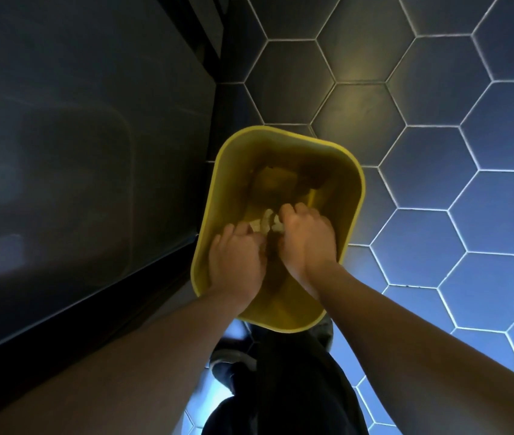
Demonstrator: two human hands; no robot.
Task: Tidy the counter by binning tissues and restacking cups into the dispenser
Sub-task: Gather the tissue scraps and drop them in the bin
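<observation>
Hexagon-tiled floor [422,183] — crumpled white tissues [266,222] over yellow bin [218,171].

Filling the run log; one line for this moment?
stage: binning | both hands: left hand, right hand on tissues | over: yellow bin

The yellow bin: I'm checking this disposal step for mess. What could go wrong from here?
1. The tissue wad is pinched between the left hand and right hand; bits might cling to fingers.
2. Both hands press inside the yellow bin, which stands free on the tiled floor; it might tip.
</observation>
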